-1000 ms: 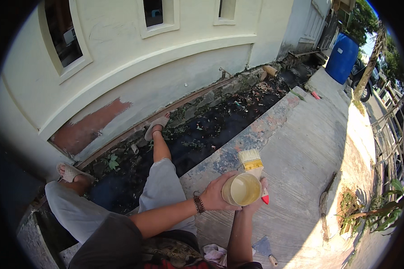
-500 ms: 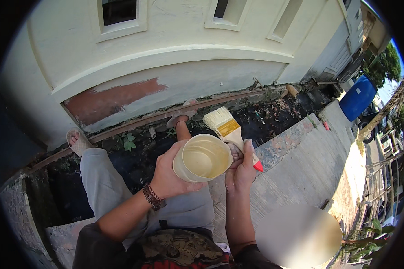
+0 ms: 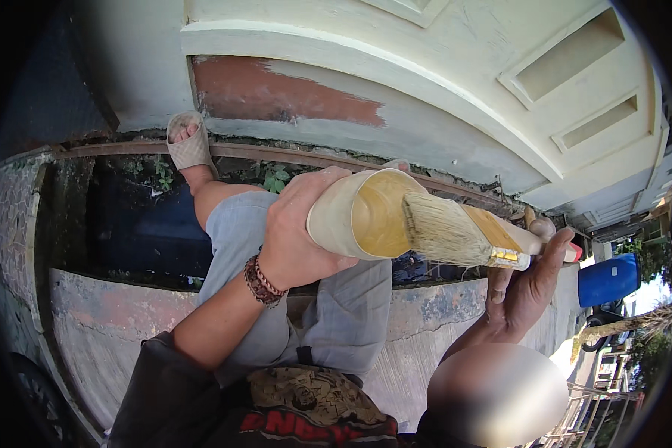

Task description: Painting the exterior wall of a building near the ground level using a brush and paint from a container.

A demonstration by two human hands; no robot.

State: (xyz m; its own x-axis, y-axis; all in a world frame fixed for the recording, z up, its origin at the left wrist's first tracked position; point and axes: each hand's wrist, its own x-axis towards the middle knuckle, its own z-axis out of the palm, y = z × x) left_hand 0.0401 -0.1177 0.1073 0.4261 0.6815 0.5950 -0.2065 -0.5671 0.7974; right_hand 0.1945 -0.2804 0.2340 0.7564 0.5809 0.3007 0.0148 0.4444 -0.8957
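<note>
My left hand (image 3: 295,231) is wrapped round a cream-coloured cup (image 3: 332,218), which tilts with its mouth to the right. Pale paint residue coats the cup's inside wall. In my right hand (image 3: 534,287) is a wide paintbrush (image 3: 493,237), gripped by its pale, red-ended handle. Its cream bristles (image 3: 444,230) point left, right at the cup's rim; whether they touch it I cannot tell. Beyond the hands, a reddish-brown painted patch (image 3: 276,89) lies low on the cream wall (image 3: 336,37).
A dark ditch (image 3: 142,231) runs between the wall and a concrete slab (image 3: 112,313). My sandalled foot (image 3: 190,142) rests on a narrow brown ledge (image 3: 291,154) along the wall's base. A blue barrel (image 3: 609,280) stands at the right, and a tyre (image 3: 37,388) shows at lower left.
The view has swung, so the brown patch sits further right. The brush has turned from upright to lying sideways, bristles toward the cup. The cup has tipped over to the right.
</note>
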